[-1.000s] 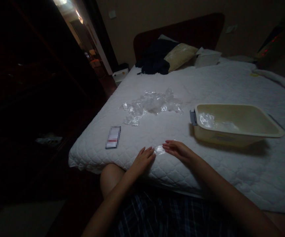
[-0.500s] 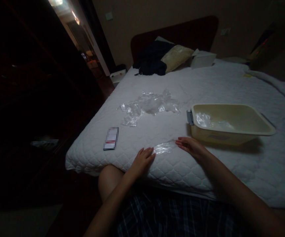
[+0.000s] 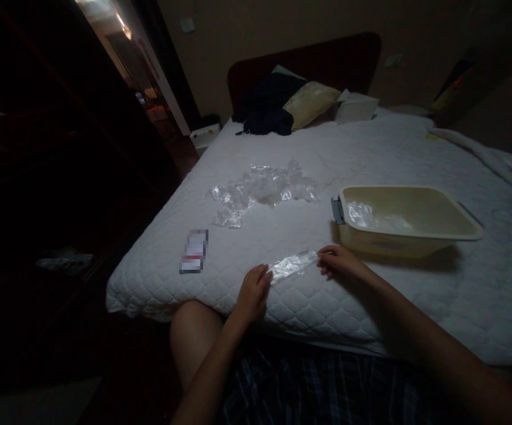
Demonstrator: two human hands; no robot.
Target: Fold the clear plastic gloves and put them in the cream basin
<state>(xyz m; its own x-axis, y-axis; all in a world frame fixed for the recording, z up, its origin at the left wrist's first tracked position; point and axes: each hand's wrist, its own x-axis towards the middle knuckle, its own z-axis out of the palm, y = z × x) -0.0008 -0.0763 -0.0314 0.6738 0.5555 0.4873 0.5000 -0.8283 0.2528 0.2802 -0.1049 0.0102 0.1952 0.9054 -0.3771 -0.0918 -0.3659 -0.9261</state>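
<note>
Plastic strip (image 3: 293, 265), just one, between two hands (image 3: 254, 289)

From head height, the camera looks forward and down over lap (image 3: 291, 383) and bed (image 3: 273, 236).

We have our left hand (image 3: 256, 289) at the left end of the clear plastic strip (image 3: 292, 267), its back upward, fingers bent and close together. Our right hand (image 3: 339, 261) pinches the strip's right end between thumb and forefinger, other fingers curled below. Our left forearm (image 3: 220, 357) slants toward the strip from nearer left, our right forearm (image 3: 415, 319) from nearer right; our bare knee (image 3: 195, 327) lies left of it.
</note>
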